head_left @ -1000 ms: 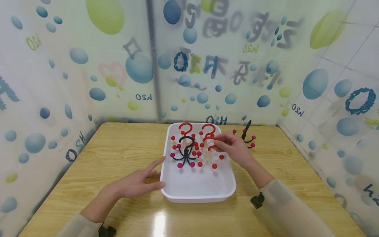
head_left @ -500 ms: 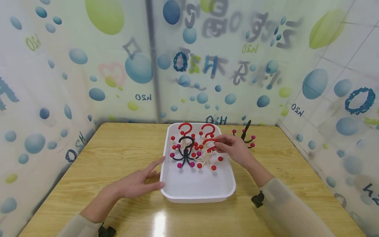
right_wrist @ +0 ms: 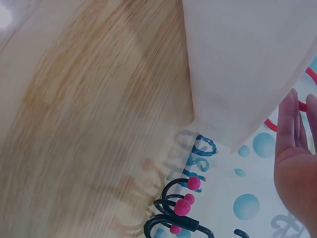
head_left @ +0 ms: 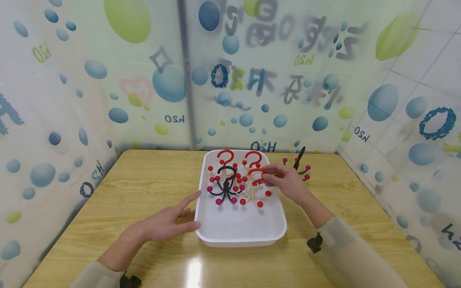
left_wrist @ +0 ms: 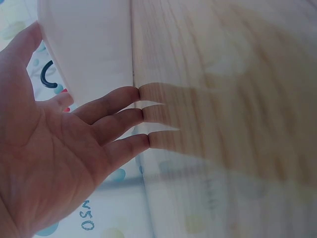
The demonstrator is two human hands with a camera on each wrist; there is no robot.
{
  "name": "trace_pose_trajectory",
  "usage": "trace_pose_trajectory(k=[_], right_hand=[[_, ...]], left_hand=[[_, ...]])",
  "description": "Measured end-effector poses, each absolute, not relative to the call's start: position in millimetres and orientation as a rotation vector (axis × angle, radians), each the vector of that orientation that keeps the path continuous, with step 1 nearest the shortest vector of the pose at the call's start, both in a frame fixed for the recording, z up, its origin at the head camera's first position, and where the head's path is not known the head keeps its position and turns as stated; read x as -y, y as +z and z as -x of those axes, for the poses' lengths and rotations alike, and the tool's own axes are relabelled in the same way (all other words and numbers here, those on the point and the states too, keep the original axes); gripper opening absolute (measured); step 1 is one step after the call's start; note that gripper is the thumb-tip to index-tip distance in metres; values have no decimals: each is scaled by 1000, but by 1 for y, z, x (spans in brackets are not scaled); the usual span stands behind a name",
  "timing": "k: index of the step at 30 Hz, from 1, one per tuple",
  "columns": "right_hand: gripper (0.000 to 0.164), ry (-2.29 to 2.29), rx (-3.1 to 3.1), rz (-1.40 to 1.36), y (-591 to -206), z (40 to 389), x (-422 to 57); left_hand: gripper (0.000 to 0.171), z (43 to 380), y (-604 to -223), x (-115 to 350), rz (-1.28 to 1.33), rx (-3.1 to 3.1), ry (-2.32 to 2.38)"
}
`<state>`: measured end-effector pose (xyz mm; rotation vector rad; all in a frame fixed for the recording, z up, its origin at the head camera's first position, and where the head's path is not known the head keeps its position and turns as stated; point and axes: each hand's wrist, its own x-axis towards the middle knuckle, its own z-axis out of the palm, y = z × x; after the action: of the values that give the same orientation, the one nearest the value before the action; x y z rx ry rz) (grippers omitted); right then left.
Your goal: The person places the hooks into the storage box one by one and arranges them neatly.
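Note:
In the head view a white tray holds several multi-arm hanging hooks with balls on their arm tips. My right hand pinches the red top of a cream hook at the tray's right side; its arms reach to the tray floor. Beside it stands a black hook with magenta balls. Two more red-topped hooks, the left one and the right one, stand behind. My left hand rests its thumb and index finger against the tray's left rim, fingers mostly straight.
Another black hook with magenta balls lies on the wooden table, right of the tray. Patterned curtain-like sheets surround the table at the back and sides.
The cream hook in my right hand has shifted slightly down and turned a little, its front balls moving nearer me. My left hand and the tray have stayed put.

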<state>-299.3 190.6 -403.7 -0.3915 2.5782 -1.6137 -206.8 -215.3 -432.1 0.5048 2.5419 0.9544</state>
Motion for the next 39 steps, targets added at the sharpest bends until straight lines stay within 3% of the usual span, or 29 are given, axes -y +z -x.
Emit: trace_pose_trajectory(k=[26,39], right_hand=[[46,-1607,-2635,345,-411,284,-253],[54,-1710,-2722,190,-403,309,-299]], left_hand=[[91,207,-433,215,-500,-2536,954],[92,207,-432,215,-498,-2544,944]])
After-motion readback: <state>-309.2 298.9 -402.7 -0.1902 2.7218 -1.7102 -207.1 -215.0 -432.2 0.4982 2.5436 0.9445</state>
